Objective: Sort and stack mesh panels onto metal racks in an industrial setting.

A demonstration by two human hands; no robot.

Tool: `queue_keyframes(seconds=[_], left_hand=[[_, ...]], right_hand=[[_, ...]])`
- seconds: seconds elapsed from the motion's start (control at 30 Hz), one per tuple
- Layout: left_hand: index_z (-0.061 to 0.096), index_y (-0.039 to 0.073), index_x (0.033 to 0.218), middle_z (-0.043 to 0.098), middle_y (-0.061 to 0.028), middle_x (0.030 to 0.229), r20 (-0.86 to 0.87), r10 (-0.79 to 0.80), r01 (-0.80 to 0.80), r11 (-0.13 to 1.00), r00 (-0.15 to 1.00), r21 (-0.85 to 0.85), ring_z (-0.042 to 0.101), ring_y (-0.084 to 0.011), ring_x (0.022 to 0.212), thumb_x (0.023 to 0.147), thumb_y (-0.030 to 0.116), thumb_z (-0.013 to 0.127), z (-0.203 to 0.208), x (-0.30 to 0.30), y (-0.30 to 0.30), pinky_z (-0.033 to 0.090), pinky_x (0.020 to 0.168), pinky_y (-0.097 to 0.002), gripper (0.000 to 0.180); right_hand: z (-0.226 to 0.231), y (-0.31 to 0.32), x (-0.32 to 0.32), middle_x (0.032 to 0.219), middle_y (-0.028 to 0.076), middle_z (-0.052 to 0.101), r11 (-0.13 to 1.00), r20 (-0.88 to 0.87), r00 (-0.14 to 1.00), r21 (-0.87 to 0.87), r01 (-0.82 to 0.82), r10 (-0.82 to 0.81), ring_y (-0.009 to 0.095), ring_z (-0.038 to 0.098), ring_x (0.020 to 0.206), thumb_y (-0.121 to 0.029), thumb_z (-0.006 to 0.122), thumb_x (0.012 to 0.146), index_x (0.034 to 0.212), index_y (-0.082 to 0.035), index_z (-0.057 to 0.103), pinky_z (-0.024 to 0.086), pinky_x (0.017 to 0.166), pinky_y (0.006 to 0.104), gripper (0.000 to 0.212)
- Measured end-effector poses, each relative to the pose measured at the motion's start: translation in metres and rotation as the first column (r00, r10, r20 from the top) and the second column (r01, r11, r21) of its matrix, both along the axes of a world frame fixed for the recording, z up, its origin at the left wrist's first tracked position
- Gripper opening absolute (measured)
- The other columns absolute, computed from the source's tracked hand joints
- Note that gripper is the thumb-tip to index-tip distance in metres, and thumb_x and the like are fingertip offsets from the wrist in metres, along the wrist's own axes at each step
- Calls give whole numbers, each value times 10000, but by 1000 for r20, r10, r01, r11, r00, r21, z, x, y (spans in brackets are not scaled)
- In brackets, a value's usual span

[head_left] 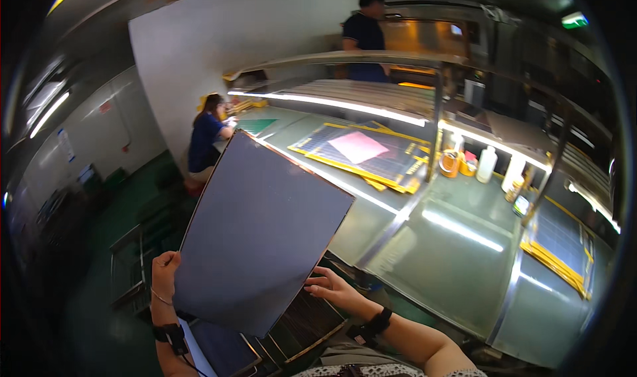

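Observation:
A large dark blue-grey rectangular panel (259, 224) with thin copper-coloured edges is raised and tilted in front of me. My left hand (166, 271) is closed on its left edge, the fingers bunched near the lower corner. At the lower right edge, my right hand (335, 291) has its fingers apart, with the fingertips at or against the panel; whether they bear any weight I cannot tell. Beneath the panel, partly hidden by it, lie more dark panels in a slatted rack (302, 330). Both wrists wear black straps.
A long green-grey workbench (451, 244) runs along the right. On it are yellow-edged frames (371, 155) with a pink sheet (358, 147), white bottles (486, 165) and orange containers (450, 163). A seated person (209, 135) works at the far end; another person (363, 35) stands behind the shelf.

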State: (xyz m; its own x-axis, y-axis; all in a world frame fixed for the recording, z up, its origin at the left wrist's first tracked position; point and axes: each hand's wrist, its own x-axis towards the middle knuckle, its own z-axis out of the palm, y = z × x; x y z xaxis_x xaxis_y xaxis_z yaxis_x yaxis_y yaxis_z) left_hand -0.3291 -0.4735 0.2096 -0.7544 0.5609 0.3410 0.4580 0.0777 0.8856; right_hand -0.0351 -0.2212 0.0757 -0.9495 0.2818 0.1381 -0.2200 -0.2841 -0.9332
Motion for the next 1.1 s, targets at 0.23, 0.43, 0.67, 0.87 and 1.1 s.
queue_keyframes(seconds=[0.23, 0.43, 0.67, 0.87, 1.1], left_hand=[[628, -36, 798, 536, 32, 625, 12, -376, 371, 910, 927, -183, 459, -54, 611, 857, 196, 566, -29, 12, 162, 372, 555, -221, 247], [647, 23, 800, 611, -166, 692, -327, -745, 695, 663, 581, -277, 591, -237, 618, 844, 191, 548, -59, 150, 330, 458, 593, -332, 200], [556, 51, 1135, 515, -160, 1232, -664, -686, 700, 630, 298, -336, 391, -333, 1231, 838, 241, 578, -71, 282, 382, 340, 974, -394, 353], [655, 51, 900, 628, -151, 897, -476, -475, 418, 879, 740, -228, 583, -319, 850, 809, 261, 616, -129, 211, 310, 459, 750, -384, 232], [589, 2, 735, 627, -74, 688, 723, -393, 707, 682, 568, -185, 583, -153, 573, 916, 263, 484, -248, 213, 186, 455, 552, -296, 335]], right_hand=[[-12, -4, 108, 1017, 178, 606, 944, 207, 947, -170, 283, -247, 263, 617, 934, -175, 413, 954, 1140, 49, 454, 506, 829, 349, 295], [-65, -53, 224, 929, 193, 639, 841, 359, 812, -116, 528, -460, 263, 641, 848, -195, 412, 955, 1006, 94, 555, 531, 775, 350, 326], [-74, -82, 272, 906, 212, 632, 337, 462, 398, -212, 917, -793, 275, 639, 770, -239, 431, 946, 981, 90, 562, 537, 711, 361, 356], [-79, -85, 282, 928, 208, 625, 238, 495, 374, -317, 918, -784, 275, 638, 804, -261, 442, 939, 980, 76, 555, 540, 691, 342, 357], [-78, -82, 283, 903, 190, 630, 191, 535, 341, -316, 929, -773, 261, 640, 780, -295, 458, 930, 974, 60, 557, 536, 675, 329, 371]])
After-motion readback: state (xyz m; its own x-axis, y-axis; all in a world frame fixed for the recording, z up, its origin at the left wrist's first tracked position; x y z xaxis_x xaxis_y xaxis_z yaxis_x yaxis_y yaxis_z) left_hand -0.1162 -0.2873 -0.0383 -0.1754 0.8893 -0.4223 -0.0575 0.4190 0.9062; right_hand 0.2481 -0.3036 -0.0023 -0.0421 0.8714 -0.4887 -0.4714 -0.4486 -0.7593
